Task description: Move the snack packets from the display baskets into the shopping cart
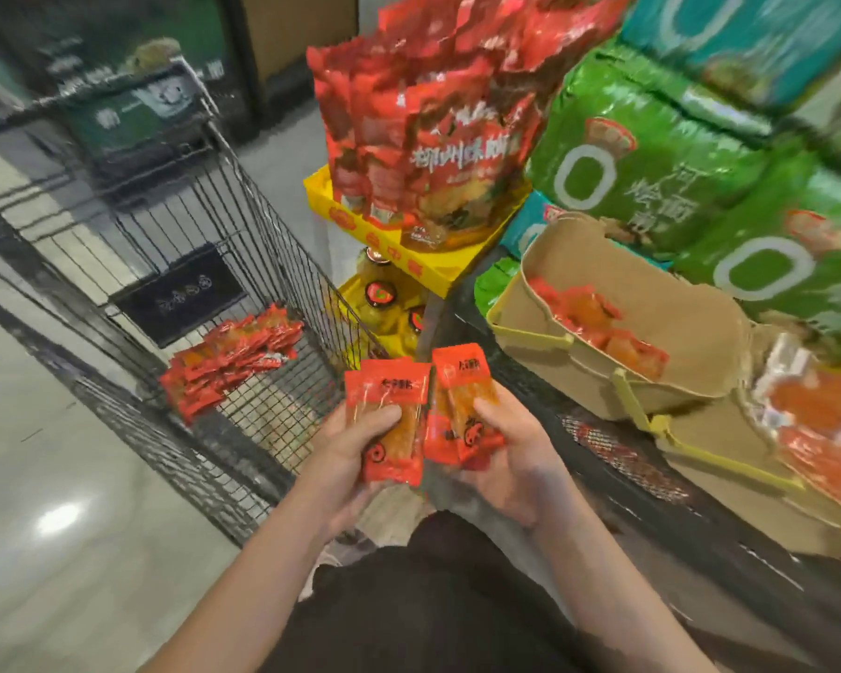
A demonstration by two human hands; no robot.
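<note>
My left hand (345, 449) grips a red snack packet (384, 386) with the thumb across its clear window. Beside it, my right hand (515, 454) holds a small stack of the same red packets (462, 376). Both hands hover between the black wire shopping cart (244, 206) on the left and the shelf on the right. A pile of red packets (229, 357) lies on the cart's floor. A tan display basket (690, 342) on the shelf still has red packets (593, 323) inside. A second basket (729, 459) stands at the far right.
Large red bags (428, 138) stand in a yellow tray (438, 269) behind the cart's corner. Green noodle packs (651, 157) are stacked behind the baskets. Jars with red lids (379, 293) sit below the tray. The shiny floor stretches to the left.
</note>
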